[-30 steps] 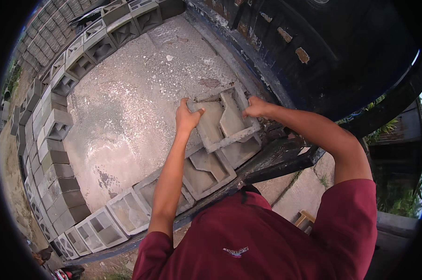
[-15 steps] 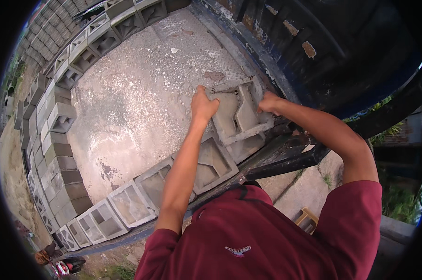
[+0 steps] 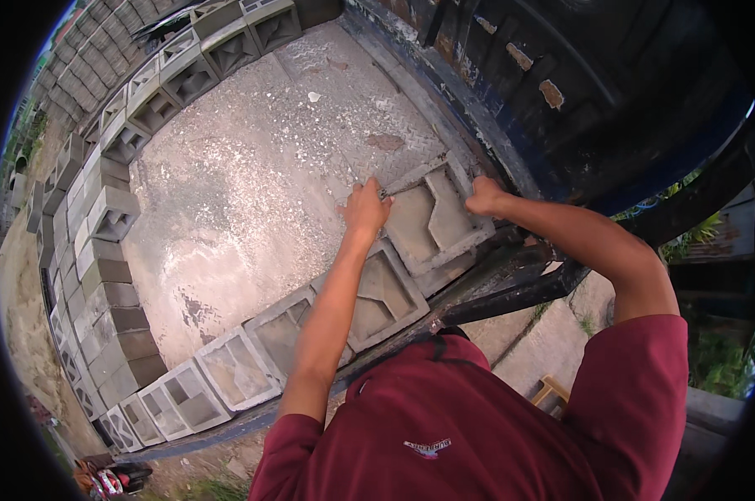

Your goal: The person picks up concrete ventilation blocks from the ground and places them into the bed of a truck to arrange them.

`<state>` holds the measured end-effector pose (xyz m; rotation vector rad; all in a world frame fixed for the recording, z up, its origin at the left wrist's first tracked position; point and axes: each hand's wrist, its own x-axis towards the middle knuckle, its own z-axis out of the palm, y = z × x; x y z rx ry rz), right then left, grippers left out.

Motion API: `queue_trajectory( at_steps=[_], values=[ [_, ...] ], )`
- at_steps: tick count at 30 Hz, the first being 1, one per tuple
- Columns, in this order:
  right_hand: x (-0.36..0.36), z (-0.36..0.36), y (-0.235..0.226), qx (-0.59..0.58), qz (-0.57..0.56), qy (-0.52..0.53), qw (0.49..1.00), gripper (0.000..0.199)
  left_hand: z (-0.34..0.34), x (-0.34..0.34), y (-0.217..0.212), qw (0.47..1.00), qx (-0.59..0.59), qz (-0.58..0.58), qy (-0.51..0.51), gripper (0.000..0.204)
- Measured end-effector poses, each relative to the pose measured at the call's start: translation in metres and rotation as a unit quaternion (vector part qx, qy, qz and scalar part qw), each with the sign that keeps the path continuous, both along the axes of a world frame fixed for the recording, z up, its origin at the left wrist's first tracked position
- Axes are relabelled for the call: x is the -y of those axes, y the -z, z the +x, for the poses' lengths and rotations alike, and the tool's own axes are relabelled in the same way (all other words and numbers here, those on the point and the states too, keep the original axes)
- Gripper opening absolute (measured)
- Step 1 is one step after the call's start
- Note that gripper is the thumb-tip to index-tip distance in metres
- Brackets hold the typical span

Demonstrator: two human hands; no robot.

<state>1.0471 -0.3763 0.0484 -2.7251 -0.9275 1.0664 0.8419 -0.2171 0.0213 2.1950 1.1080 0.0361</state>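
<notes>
A grey hollow concrete block (image 3: 432, 221) lies at the near right corner of a truck bed floor (image 3: 260, 184), with its open cells facing up. My left hand (image 3: 365, 207) grips its far left corner. My right hand (image 3: 483, 195) grips its far right corner, close to the dark side wall (image 3: 511, 100). The block sits partly over a second block (image 3: 382, 296) in the row along the bed's near edge.
More hollow blocks (image 3: 227, 367) line the near edge of the bed. Stacked blocks (image 3: 102, 209) run along the left side and the far end (image 3: 227, 42). Below the bed's edge lie pale pavement (image 3: 544, 334), a small wooden stool (image 3: 549, 391) and green plants (image 3: 720, 359).
Both hands have carried the block to the right and farther from me, toward the dark side wall. The view has shifted with them.
</notes>
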Motion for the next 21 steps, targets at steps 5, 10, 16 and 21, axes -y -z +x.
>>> queue_trajectory(
  at_steps=[5, 10, 16, 21],
  values=[
    [0.017, 0.013, 0.036, -0.045, 0.034, -0.015, 0.998, 0.038, 0.002, -0.001, 0.023, 0.996, 0.002, 0.045, 0.078, 0.036],
    [0.005, 0.006, 0.051, -0.091, -0.025, 0.025, 0.995, 0.048, -0.006, 0.002, 0.04, 0.995, 0.027, 0.036, 0.094, 0.031],
    [0.027, 0.01, 0.1, -0.053, -0.062, 0.048, 0.996, 0.056, 0.001, 0.02, 0.038, 0.983, 0.012, 0.095, 0.159, 0.032],
    [0.026, 0.016, 0.107, -0.074, -0.082, 0.002, 0.994, 0.063, 0.009, 0.008, 0.027, 0.984, -0.057, 0.026, 0.165, 0.036]
  ],
)
